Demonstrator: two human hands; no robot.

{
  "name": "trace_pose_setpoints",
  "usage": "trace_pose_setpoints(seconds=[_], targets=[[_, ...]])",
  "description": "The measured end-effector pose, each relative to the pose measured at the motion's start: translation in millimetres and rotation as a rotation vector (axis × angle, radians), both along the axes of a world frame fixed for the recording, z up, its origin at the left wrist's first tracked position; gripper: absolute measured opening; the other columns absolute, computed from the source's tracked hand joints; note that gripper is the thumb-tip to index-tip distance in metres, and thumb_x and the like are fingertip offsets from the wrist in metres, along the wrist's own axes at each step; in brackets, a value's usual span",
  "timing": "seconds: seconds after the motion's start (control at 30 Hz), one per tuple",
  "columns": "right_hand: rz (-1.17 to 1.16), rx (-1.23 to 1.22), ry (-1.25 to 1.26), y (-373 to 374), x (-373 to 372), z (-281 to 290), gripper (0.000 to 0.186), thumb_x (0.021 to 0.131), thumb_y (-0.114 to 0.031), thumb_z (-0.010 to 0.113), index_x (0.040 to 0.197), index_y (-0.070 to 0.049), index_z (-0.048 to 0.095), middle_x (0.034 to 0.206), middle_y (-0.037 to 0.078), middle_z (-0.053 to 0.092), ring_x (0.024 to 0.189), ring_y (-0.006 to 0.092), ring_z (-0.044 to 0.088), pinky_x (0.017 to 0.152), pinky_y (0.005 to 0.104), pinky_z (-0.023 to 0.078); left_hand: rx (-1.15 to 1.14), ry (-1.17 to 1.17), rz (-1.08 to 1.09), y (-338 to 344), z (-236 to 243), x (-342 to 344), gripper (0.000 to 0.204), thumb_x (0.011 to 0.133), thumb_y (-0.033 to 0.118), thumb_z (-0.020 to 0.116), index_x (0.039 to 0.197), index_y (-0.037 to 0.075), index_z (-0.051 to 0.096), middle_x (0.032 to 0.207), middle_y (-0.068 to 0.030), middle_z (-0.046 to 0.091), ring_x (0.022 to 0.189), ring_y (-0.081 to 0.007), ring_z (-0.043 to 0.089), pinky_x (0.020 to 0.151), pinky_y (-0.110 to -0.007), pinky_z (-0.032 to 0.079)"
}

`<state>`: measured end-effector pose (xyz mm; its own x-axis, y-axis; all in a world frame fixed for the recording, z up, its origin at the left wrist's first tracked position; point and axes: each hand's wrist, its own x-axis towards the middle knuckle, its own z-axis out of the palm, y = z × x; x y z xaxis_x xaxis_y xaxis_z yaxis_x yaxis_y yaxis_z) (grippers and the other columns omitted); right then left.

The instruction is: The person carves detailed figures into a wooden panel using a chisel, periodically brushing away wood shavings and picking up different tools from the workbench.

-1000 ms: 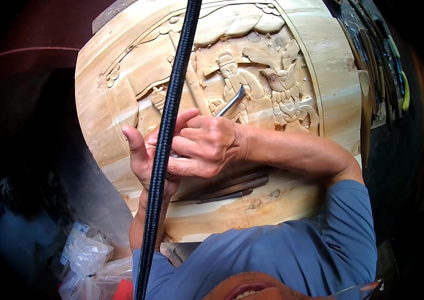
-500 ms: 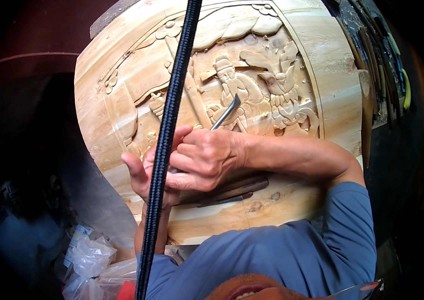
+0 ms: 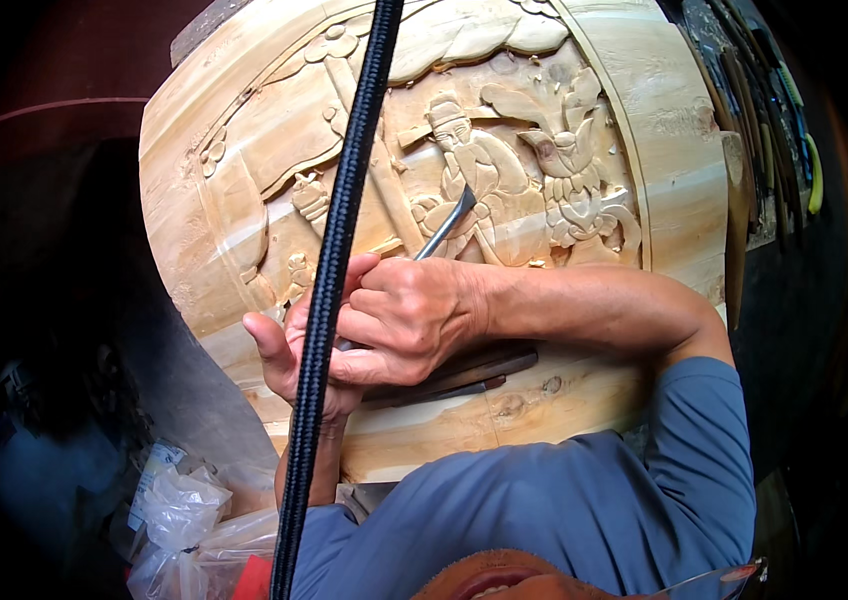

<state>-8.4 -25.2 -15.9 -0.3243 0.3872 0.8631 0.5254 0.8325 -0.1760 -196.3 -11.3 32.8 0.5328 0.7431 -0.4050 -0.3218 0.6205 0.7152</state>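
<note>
The right hand [image 3: 406, 325] was found closed around a chisel [image 3: 444, 228], with the fingers curled and the metal shaft projecting beyond the knuckles toward the upper right. The flared end of the blade was positioned over the carved seated figure [image 3: 484, 165]; whether the wood was touched by its edge could not be determined. The left hand [image 3: 286, 372] was noted just beside the right, palm turned upward and thumb held well out. Its fingers were partly concealed by the right hand and by a black braided cord [image 3: 344, 200], so it could not be told whether the tool's handle was gripped by it.

Both hands were located above the lower part of a pale wooden panel [image 3: 684, 190], on which figures and leafy forms were cut in relief within a grooved border. Small wood chips were observed on the carved ground. Dark-handled tools [image 3: 484, 373] were seen lying on the panel below the right forearm. A row of further tools [image 3: 756, 120] was recorded at the upper right, near the panel's edge, and a clear plastic bag [image 3: 182, 510] at the lower left.
</note>
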Motion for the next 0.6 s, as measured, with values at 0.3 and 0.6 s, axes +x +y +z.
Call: trace_pose_setpoints(seconds=[0.3,0.6], targets=[[-0.008,0.002,0.037,4,-5,-4,0.028,0.088,-0.020,0.068,0.110,-0.003,0.071,0.073,0.001,0.058,0.062,0.0158,0.065,0.055,0.0330,0.051,-0.141,-0.178,-0.042,10,5,5,0.126,0.100,0.096,0.044,0.154,-0.016,0.059,0.139,-0.0229,0.076,0.127,-0.0264,0.072,0.120,-0.037,0.052],[-0.002,0.006,0.064,4,-4,-8,0.031,0.086,-0.021,0.069,0.110,-0.001,0.071,0.073,0.002,0.058,0.062,0.0170,0.067,0.054,0.0348,0.053,-0.106,-0.161,-0.071,15,4,5,0.127,0.104,0.092,0.043,0.154,-0.024,0.051,0.138,-0.0264,0.074,0.125,-0.0278,0.075,0.116,-0.036,0.057]])
